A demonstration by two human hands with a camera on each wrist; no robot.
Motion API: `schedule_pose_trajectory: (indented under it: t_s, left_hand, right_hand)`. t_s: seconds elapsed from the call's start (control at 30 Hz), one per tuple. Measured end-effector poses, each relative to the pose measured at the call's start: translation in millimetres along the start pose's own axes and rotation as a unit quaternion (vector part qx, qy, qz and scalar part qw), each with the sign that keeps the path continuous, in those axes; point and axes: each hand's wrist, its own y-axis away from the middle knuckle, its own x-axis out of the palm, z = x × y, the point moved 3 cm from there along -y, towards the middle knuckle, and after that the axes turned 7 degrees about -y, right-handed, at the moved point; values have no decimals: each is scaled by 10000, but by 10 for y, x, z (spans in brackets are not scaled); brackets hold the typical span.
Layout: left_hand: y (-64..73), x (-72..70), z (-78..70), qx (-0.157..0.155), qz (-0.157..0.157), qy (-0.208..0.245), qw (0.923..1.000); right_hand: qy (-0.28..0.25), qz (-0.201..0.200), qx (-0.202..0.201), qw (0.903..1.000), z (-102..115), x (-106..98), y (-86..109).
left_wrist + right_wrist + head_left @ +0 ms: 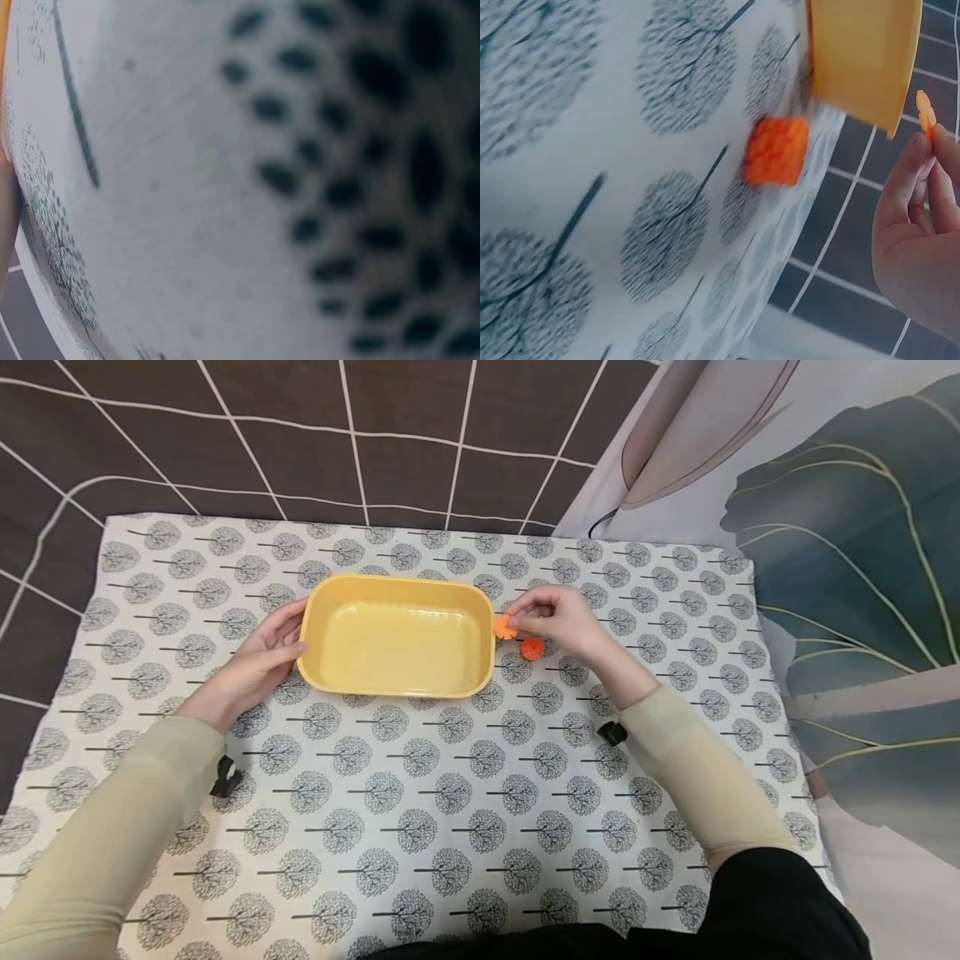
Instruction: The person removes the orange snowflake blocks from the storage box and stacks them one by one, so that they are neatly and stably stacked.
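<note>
A yellow rectangular basin (397, 685) with rounded corners stands on the cloth. At its left side, my left hand (258, 660) holds the wall, with the thumb at the rim and the fingers along the outside. My right hand (558, 618) pinches a thin orange flower-shaped disc (504, 627) between thumb and fingertips, just beside the basin's right rim. The disc (925, 112) appears edge-on in the right wrist view. Below that hand, a darker orange, thicker notched piece (532, 648) lies on the cloth. The left wrist view shows mostly blurred cloth.
A white cloth (450, 793) printed with black trees covers the table. Behind it hangs a dark cover with white grid lines (408, 460). A patterned curtain (862, 610) borders the right side. Small black clips (612, 733) sit by the wrists.
</note>
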Motion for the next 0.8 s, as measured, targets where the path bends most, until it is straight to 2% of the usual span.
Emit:
schedule_pose_trajectory:
  t_s: [0.3, 0.47, 0.8]
  left_hand:
    - [-3, 9, -14, 7, 14, -108, 9999]
    - [-18, 13, -8, -10, 23, -147, 9999]
    - [-12, 5, -6, -63, 11, -73, 10000]
  right_hand:
    - [-29, -255, 388, 9989, -193, -194, 108]
    - [-49, -358, 737, 9966, -296, -258, 137]
    - [-370, -282, 984, 9941, -489, -322, 119]
